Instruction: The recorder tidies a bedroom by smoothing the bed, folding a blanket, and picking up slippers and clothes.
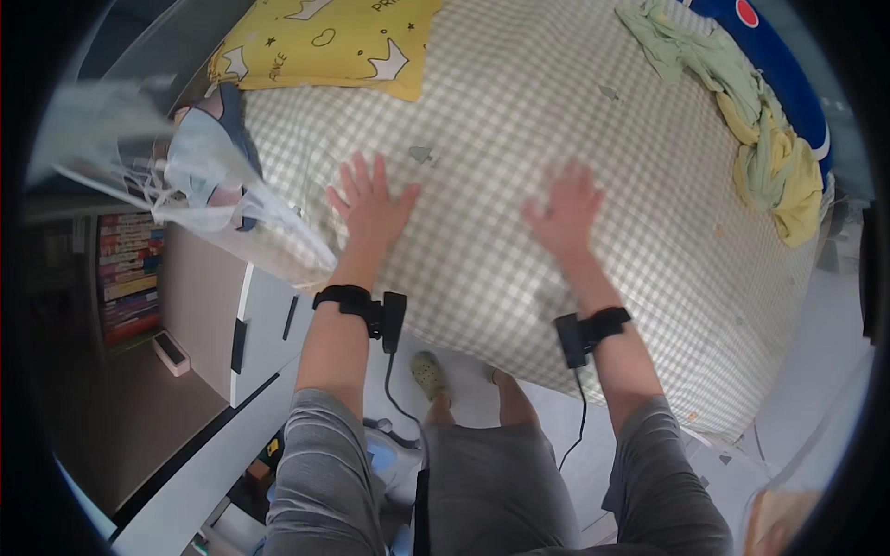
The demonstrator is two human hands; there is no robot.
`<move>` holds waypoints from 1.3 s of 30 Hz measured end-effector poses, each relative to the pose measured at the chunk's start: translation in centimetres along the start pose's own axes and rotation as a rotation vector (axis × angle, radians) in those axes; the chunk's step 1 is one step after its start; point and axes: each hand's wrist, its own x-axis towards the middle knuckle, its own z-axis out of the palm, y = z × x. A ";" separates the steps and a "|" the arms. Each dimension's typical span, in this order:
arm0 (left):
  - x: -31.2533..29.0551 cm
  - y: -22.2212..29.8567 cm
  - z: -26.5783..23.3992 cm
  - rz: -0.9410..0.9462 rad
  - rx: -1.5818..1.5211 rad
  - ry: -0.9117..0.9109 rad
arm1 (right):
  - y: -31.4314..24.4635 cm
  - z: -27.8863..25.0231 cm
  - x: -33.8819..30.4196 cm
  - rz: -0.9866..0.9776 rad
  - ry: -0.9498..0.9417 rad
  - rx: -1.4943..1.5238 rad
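Observation:
A bed sheet (482, 269) in pale green-and-white check with small grey tree prints covers the mattress before me. My left hand (373, 206) lies on it or just over it, fingers spread and nothing held. To its right my right hand (567, 206) is likewise spread, a little blurred, with nothing in it; whether it touches the sheet I cannot tell. Each wrist wears a black strap with a small box and cable. Beyond my left hand lies a yellow pillow (324, 46) with crown prints.
At the far right, crumpled green and yellow cloths (774, 176) lie beside a blue cushioned edge (788, 65). Sheer white netting (209, 171) hangs at the left edge of the bed. Below it are a white cabinet (269, 320) and a bookshelf (130, 273).

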 end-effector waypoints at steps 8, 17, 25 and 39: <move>4.3 0.8 -1.1 -0.333 0.075 -0.360 | -1.5 -0.8 -0.8 -0.184 -0.257 0.108; 6.3 0.4 -0.2 -0.235 0.098 -0.440 | -3.5 -0.1 9.7 0.055 -0.233 0.086; 8.6 1.1 -3.6 -0.295 0.014 -0.788 | -7.0 1.2 27.2 0.247 -0.505 0.040; 25.0 -6.6 -9.3 -0.702 -2.045 -0.058 | -6.7 0.1 30.2 0.271 -0.776 0.067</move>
